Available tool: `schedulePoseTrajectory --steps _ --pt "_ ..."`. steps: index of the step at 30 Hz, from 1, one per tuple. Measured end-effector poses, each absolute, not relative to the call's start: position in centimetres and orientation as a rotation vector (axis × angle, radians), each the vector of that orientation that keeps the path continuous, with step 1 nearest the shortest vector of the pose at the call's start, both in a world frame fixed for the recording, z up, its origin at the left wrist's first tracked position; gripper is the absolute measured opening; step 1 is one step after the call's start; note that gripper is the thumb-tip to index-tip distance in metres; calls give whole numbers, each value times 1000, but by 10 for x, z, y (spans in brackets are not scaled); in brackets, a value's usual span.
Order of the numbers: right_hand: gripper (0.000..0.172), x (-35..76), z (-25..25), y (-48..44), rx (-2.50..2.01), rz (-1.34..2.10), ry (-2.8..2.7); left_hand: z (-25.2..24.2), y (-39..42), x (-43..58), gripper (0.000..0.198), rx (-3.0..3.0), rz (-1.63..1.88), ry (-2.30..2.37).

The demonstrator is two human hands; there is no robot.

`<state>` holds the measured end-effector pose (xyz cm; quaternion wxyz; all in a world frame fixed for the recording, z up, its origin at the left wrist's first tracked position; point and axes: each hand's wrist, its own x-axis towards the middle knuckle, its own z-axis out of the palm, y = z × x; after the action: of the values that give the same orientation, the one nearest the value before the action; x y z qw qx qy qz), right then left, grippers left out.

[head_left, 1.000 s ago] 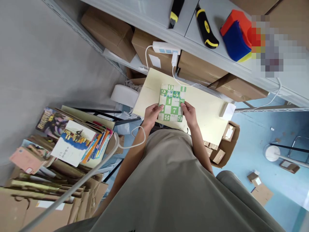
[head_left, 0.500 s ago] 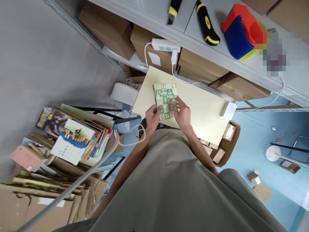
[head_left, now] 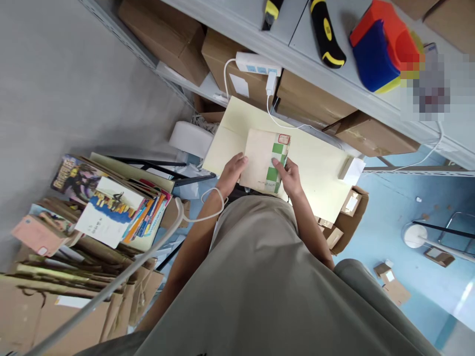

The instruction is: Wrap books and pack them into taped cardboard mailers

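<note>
A booklet (head_left: 260, 160), cream with a column of green squares and a red-framed mark in its upper right corner, is held up over the pale tabletop (head_left: 315, 168). My right hand (head_left: 289, 177) grips its right side, thumb lying on a green-squared part and the fingers hidden behind. At the opposite edge, my left hand (head_left: 232, 173) has its fingers closed on the booklet's left border, with the thumb close to that edge.
Shelving ahead carries a utility knife (head_left: 327, 37), an orange and blue tape dispenser (head_left: 382, 49) and a power strip (head_left: 258, 63). Stacked books (head_left: 111, 212) stand at the left beside a grey metal lamp arm (head_left: 148, 252). An open carton (head_left: 354, 217) sits at the table's right.
The booklet has been turned from its green number-patterned printed cover to the mostly plain cream side. My hands have moved farther apart, to its two side edges.
</note>
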<state>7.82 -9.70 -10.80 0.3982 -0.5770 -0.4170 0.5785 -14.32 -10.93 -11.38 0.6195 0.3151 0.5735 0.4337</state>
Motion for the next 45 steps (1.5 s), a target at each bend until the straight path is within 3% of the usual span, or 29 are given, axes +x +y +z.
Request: schedulePoseTrajectory --steps 3,10,16,19,27,33,37,42,45 --pt "68 80 -114 -100 -1433 1514 -990 -121 -107 -143 83 520 950 1106" --pt "70 87 -121 -100 -1455 1532 -1042 -112 -114 -132 76 502 1016 1129" --pt "86 81 -114 -106 -1645 1152 -1275 -112 -109 -135 73 581 1158 1294" --pt "87 60 -105 -112 -1530 1326 -1295 -107 -113 -126 69 685 1202 1371" --pt "63 49 -106 -107 -1671 1220 -1330 -91 -133 -104 52 941 1019 1330" --pt "64 79 -125 -97 -1381 1538 -1101 -123 -114 -146 68 797 1101 1453" --pt "64 84 -128 -103 -1305 1669 -1052 -139 -109 -152 78 630 999 1261" --pt "62 80 -154 -91 -1377 1658 -910 -118 -110 -131 64 780 1096 1392" --pt "55 66 -169 -83 -1338 1696 -750 -92 -116 -104 45 1094 1065 1616"
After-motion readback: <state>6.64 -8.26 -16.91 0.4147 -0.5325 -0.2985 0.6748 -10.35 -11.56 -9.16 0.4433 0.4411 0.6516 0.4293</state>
